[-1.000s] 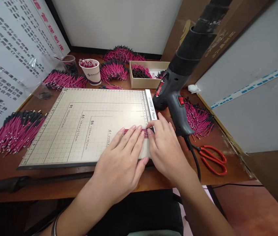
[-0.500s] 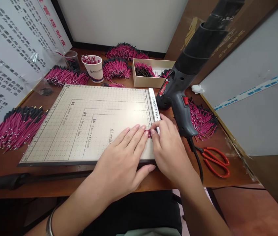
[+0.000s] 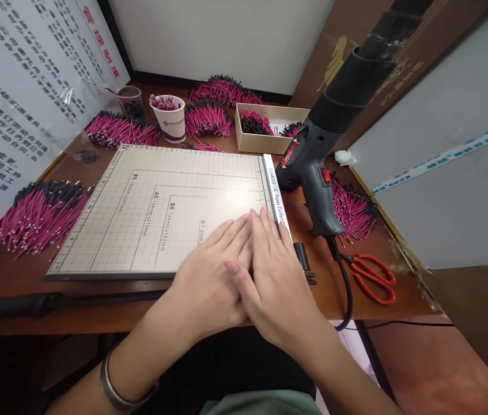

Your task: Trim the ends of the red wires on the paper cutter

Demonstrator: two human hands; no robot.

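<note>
My left hand (image 3: 209, 276) lies flat, fingers stretched, on the near right part of the beige paper-cutter board (image 3: 148, 202). My right hand (image 3: 276, 276) lies flat beside it, thumb crossing over the left hand, fingertips against the white ruler strip (image 3: 275, 187) at the board's right edge. The short row of pink wires seen earlier is hidden under the two hands. A dark heat gun (image 3: 313, 173) stands just right of the ruler strip, its cord running down past my right wrist.
Piles of pink wires with black ends lie at the left (image 3: 36, 216), back (image 3: 209, 118) and right (image 3: 354, 207). A paper cup (image 3: 169, 118), a cardboard box (image 3: 269, 129), red scissors (image 3: 373, 276) and a black cutter arm (image 3: 31, 305) sit around the board.
Both hands have drawn together and closed over the pink wire row, which no longer shows. The right thumb now overlaps the left hand. The view has shifted slightly.
</note>
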